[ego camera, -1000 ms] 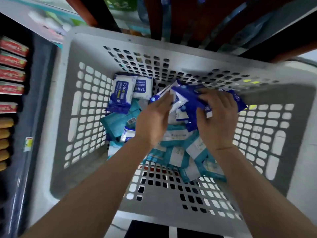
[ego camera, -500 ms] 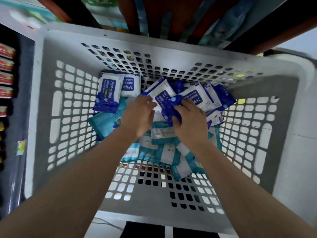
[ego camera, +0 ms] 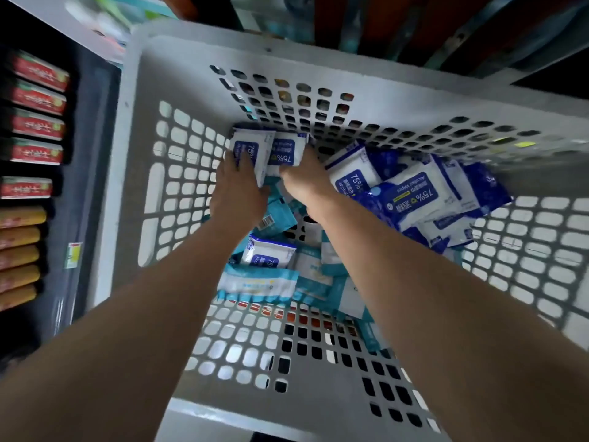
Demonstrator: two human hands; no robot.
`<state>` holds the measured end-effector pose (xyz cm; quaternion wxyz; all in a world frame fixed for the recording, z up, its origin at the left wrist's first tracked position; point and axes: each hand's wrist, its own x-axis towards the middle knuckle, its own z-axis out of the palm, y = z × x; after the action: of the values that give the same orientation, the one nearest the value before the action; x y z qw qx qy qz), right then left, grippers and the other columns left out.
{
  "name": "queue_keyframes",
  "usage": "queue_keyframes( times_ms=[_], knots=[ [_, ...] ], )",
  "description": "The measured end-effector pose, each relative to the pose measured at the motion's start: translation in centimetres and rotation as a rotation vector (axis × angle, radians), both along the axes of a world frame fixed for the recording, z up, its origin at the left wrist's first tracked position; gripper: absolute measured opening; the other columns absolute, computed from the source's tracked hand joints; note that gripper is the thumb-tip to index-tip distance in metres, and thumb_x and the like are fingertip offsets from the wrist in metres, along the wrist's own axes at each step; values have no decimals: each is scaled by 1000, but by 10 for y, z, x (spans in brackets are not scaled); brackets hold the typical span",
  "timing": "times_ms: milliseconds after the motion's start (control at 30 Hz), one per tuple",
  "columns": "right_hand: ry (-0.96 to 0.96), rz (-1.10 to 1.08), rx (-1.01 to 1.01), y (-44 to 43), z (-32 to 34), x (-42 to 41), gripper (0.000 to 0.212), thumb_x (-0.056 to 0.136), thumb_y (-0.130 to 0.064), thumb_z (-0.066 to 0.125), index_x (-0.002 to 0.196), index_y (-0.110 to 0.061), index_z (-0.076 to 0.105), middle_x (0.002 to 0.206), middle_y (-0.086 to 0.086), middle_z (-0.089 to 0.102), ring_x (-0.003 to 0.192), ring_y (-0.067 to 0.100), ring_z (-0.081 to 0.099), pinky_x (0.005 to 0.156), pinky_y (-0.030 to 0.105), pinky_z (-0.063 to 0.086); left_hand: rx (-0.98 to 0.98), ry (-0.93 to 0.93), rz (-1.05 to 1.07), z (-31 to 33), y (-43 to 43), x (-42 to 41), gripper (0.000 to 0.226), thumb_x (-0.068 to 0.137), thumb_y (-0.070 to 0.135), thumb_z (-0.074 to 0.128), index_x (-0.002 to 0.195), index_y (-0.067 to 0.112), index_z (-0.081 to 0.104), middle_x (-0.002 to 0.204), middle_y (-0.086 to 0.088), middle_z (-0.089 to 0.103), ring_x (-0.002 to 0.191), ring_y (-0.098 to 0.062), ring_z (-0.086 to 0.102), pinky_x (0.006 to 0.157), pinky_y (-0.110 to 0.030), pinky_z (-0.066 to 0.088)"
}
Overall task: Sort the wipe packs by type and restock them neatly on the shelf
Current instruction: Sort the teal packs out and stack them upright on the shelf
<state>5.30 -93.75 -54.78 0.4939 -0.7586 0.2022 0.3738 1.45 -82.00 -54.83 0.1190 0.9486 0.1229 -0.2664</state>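
A grey perforated basket (ego camera: 178,90) holds two kinds of wipe packs. Blue-and-white 75% alcohol packs are piled at the right (ego camera: 414,196), and one more (ego camera: 267,255) lies in the middle. Teal-and-white packs (ego camera: 258,282) lie along the near part of the floor. Two blue alcohol packs lean in the far left corner. My left hand (ego camera: 239,189) grips the left pack (ego camera: 251,145). Just beside it, my right hand (ego camera: 306,177) grips the right pack (ego camera: 287,149), with the thumb on its front and the fingers behind it.
A dark shelf at the left carries rows of red boxes (ego camera: 38,97) and yellow boxes (ego camera: 19,237). Blurred shelf goods show above the basket's far rim. The near floor of the basket (ego camera: 287,362) is bare perforated plastic.
Both hands left the blue packs in the basket's middle and right and moved left to the far left corner. They now hold the two packs there. The view has shifted.
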Motion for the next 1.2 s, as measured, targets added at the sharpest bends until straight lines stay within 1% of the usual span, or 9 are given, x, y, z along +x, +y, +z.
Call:
queue_keyframes(
  times_ms=[100, 233, 333, 500, 667, 833, 967, 1100, 1200],
  knots=[
    [76, -101, -41, 6, -5, 12, 41, 89, -12, 56, 128, -3, 49, 90, 8, 56, 80, 23, 56, 54, 29, 42, -27, -58, 21, 1, 0, 4, 64, 90, 15, 51, 146, 1, 24, 138, -22, 40, 120, -39, 44, 94, -48, 43],
    [5, -181, 39, 15, 14, 8, 11, 89, -14, 60, 80, -7, 60, 66, 1, 53, 71, 25, 58, 60, 32, 41, -63, -120, 66, 6, -1, 3, 55, 92, 8, 40, 146, 9, 31, 134, -16, 50, 112, -34, 53, 85, -46, 48],
    [-156, -84, -82, 6, 23, 0, 11, 89, -13, 53, 89, -9, 63, 79, 2, 61, 75, 23, 58, 63, 32, 41, -105, -232, 139, 22, -8, 1, 48, 94, 7, 36, 141, 16, 40, 119, -12, 62, 96, -32, 61, 67, -35, 42],
    [-497, -68, -414, -71, 52, -31, 25, 101, -25, 46, 114, -5, 53, 79, -1, 53, 60, 15, 49, 48, 24, 28, -480, -363, 12, 43, -41, -22, 53, 93, 2, 39, 144, 12, 40, 133, -15, 57, 103, -30, 62, 79, -36, 53],
    [-581, -157, -656, -143, 51, -56, 50, 98, -24, 53, 142, -8, 39, 109, 13, 59, 95, 33, 59, 70, 38, 46, -426, -204, -465, 18, -90, -31, 67, 89, -4, 51, 150, 11, 27, 157, -12, 24, 144, -32, 23, 114, -55, 25],
    [-619, 159, -825, -147, 28, -65, 39, 86, -15, 64, 125, -11, 59, 139, 19, 47, 129, 40, 41, 100, 53, 35, -269, 140, -595, 11, -100, -17, 84, 95, 8, 48, 152, 28, -10, 158, 5, -21, 146, -19, -19, 118, -51, -1],
    [-741, 222, -762, -120, 34, -65, 31, 84, -13, 62, 115, -11, 65, 128, 14, 58, 126, 36, 48, 99, 49, 39, -503, -73, -358, 24, -73, -8, 64, 88, 11, 60, 147, 18, 37, 156, -11, 24, 143, -30, 23, 116, -43, 23],
    [-834, 311, -357, -78, 42, -71, 22, 84, -4, 66, 106, -5, 67, 95, 12, 68, 89, 28, 64, 76, 35, 53, -110, 98, -142, 15, -23, -4, 89, 79, 33, 72, 150, 15, 23, 156, -10, 24, 141, -30, 27, 111, -51, 31],
    [-545, 482, -171, -48, 37, -74, 29, 95, -12, 54, 123, -7, 59, 111, 11, 65, 99, 28, 62, 81, 35, 50, -36, 249, -158, 10, 3, -10, 110, 65, 44, 82, 149, 9, 20, 151, -12, 27, 138, -31, 28, 108, -51, 34]
  ],
)
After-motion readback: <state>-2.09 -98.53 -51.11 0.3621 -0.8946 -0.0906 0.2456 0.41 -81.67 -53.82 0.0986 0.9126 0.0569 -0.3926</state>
